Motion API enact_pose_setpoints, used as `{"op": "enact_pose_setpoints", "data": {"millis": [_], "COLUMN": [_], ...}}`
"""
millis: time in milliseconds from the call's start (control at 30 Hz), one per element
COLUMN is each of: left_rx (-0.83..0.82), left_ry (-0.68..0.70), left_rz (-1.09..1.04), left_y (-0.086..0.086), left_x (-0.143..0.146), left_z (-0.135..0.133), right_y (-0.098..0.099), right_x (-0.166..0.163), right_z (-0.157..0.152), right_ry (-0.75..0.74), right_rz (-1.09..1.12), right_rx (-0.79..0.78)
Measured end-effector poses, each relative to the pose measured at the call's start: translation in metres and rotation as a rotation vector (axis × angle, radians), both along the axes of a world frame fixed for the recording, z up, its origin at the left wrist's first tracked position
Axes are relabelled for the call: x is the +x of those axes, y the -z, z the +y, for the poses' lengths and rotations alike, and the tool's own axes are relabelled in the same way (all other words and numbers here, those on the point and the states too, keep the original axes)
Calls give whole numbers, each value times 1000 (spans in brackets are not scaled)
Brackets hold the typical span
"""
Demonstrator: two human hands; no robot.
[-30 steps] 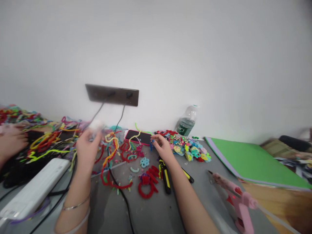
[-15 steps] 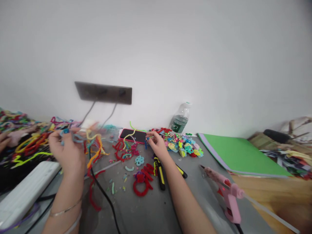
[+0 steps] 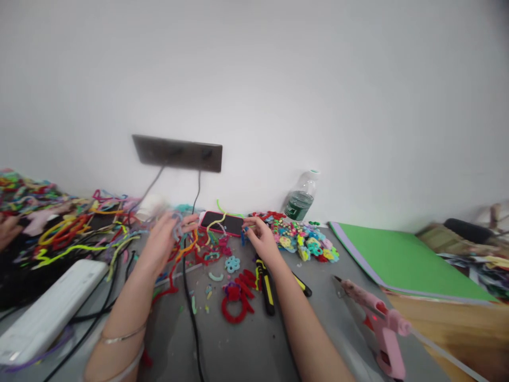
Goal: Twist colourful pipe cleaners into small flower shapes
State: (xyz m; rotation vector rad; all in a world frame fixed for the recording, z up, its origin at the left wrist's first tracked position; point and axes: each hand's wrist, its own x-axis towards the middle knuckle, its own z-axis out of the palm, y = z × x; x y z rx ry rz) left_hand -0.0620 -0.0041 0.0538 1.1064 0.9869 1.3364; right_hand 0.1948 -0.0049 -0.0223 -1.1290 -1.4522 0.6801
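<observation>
My left hand (image 3: pixel 159 241), somewhat blurred, is over the tangle of coloured pipe cleaners left of the phone. Its fingers are closed on a looped light blue pipe cleaner (image 3: pixel 177 229). Orange and red pipe cleaners (image 3: pixel 190 245) hang or lie right by those fingers; whether they are held too cannot be made out. At the right end of the pink-edged phone (image 3: pixel 222 223), my right hand (image 3: pixel 262 241) pinches a short dark blue pipe cleaner (image 3: pixel 244 236). Below lie a light blue flower shape (image 3: pixel 232 263), a red ring shape (image 3: pixel 234 313) and yellow-and-black pliers (image 3: pixel 268 292).
A heap of small flower shapes (image 3: pixel 314 241) and a water bottle (image 3: pixel 301 201) stand by the wall. A pink glue gun (image 3: pixel 382 318) lies right, near green sheets (image 3: pixel 401 260). A white power strip (image 3: pixel 51 307) and black cable (image 3: pixel 191 313) lie left. Another person's hand (image 3: pixel 8 231) is far left.
My left hand has moved right and lower, towards the phone, with the light blue pipe cleaner. My right hand stays by the phone's end. The view has shifted slightly left.
</observation>
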Motion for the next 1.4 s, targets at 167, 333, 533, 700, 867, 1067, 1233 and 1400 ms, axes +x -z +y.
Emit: {"op": "enact_pose_setpoints", "data": {"millis": [167,333,533,700,867,1067,1233,1400], "left_rx": [52,63,147,378,586,741,720,649], "left_ry": [15,-46,-149,-245,-101,249,310,-48], "left_rz": [40,69,297,495,714,873,875,813], "left_y": [0,4,12,9,5,17,17,8], "left_x": [-1,-2,-7,-8,7,28,30,10], "left_z": [-2,-1,4,2,-13,-23,-26,-17], "right_y": [1,0,0,-5,-19,-26,-25,-11], "right_x": [0,0,-1,-2,-4,-12,-16,2], "right_z": [0,-1,-1,-3,-11,-20,-21,-5], "right_ry": [-3,-4,-16,-5,-209,-572,-554,-43], "right_rz": [-3,-7,13,43,222,366,317,538], "right_rx": [1,-4,-6,0,-10,-220,-331,-174]}}
